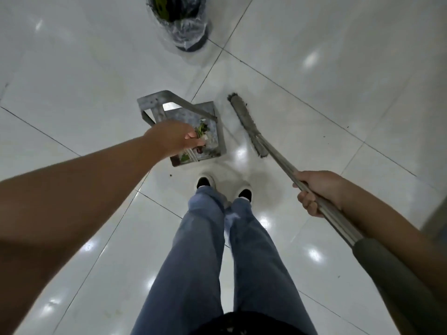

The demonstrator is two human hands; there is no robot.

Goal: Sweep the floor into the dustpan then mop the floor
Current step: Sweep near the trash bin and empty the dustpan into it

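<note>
Two hands are at work over the white tiled floor [314, 68]. Nearest, the right hand [314, 192] has its fingers wrapped tight around the metal handle [280, 158] of the broom [246, 126]. The arm is bent and low on the right side, so the handle slopes down and forward, and the broom head lies on the tiles just to the right of the dustpan [191, 117]. I think it is held there to push dirt sideways into the pan.

The left arm is stretched forward, and the left hand [171, 139] is above the near side of the dustpan, palm down. It appears to grip the thin upright handle rods [191, 154] of the pan, probably to keep it steady, but the fingers are mostly hidden, so I cannot tell the grip for sure.

The dustpan stands in front of the shoes [205, 181] and already holds green scraps [202, 129]. A few dark crumbs [170, 175] remain on the floor near it, so sweeping seems not finished.

Farthest, a bin with plastic liner [186, 27] stands at the far edge of the floor in view.
</note>
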